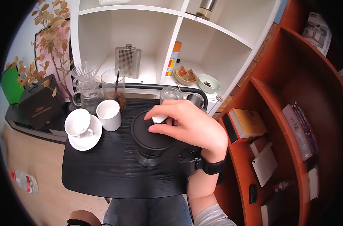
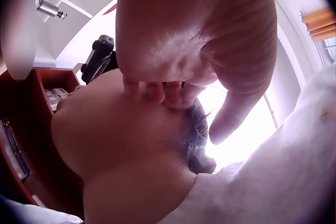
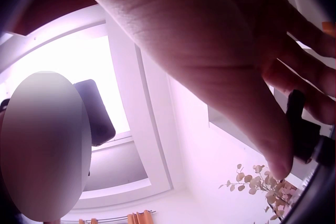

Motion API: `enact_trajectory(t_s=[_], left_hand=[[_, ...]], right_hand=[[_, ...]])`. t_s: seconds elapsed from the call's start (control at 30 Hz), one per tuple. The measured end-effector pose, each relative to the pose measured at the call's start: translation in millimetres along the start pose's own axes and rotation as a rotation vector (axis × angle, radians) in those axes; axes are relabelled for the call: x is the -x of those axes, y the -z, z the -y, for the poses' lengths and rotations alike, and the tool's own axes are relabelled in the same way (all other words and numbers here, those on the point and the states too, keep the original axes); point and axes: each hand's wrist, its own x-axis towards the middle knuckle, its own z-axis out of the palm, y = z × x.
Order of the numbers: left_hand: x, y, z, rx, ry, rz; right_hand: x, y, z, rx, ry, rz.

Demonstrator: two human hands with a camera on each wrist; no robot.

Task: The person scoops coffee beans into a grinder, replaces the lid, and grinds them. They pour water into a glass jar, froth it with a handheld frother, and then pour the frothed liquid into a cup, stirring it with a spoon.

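Note:
A hand coffee grinder (image 1: 145, 140) with a wide black round top and a clear lower part stands on the black table (image 1: 103, 173). Over its top my right hand (image 1: 186, 120) curls thumb and fingers around a small knob (image 1: 159, 119) with a white upper face. From the right wrist view, the dark knob (image 3: 303, 132) shows between thumb and fingers. My left hand (image 2: 194, 40) is raised by the person's head in the left wrist view, its fingertips overlapping skin there and its thumb apart. In the head view only the left wrist shows, at the bottom edge.
Left of the grinder are a white mug (image 1: 109, 115), a white cup (image 1: 77, 122) on a saucer (image 1: 90, 141), a glass dripper set (image 1: 87, 90) and a jar (image 1: 121, 96). A white shelf (image 1: 122, 17) stands behind, a brown bookcase (image 1: 269, 90) at right.

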Motion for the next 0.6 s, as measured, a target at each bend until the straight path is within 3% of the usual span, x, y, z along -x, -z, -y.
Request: enact_trajectory(t_s=[0.37,0.47,0.6], left_hand=[[-7.8,-11.1,-5.7,-0.140,-0.011,-0.046],[-11.3,-11.8,-9.4,-0.184,-0.007,-0.059],[-16.6,-12.3,-14.1,-0.245,-0.006,-0.068]], right_hand=[[0.2,1.0,-3.6,-0.048,0.058,-0.053],[-3.1,5.1,4.7,-0.058,-0.066,0.035],[-8.7,-7.9,3.0,0.042,0.001,-0.075]])
